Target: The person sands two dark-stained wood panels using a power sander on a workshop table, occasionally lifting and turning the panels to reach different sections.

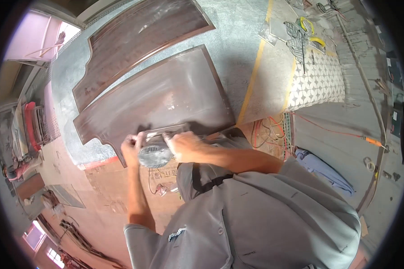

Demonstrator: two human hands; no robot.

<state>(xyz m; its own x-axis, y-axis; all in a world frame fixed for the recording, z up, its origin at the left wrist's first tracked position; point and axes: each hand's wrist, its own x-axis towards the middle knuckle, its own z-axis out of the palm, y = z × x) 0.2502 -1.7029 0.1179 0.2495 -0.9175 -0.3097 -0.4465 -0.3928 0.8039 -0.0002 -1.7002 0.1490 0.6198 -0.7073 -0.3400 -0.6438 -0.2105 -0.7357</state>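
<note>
A grey power tool with a round, vented housing [155, 157], which looks like a sander, is held at the near edge of a dark brown wooden panel [166, 96]. A flat, narrow part with a pale strip lies along its far side. My left hand [132, 147] is closed at the left end of this part. From the right, my right hand [182, 144] reaches over it, fingers bent and pressed against it. What lies under the fingertips is too small to make out. Whitish dust streaks the panel's face.
Beyond lies a second brown panel [143, 40] on the pale blue-grey work surface [231, 40]. Clamps [296, 38] and a patterned sheet [316, 83] are at the right. Orange cords [267, 130] and a blue cloth [325, 172] lie lower right; cardboard [107, 184] covers the floor nearby.
</note>
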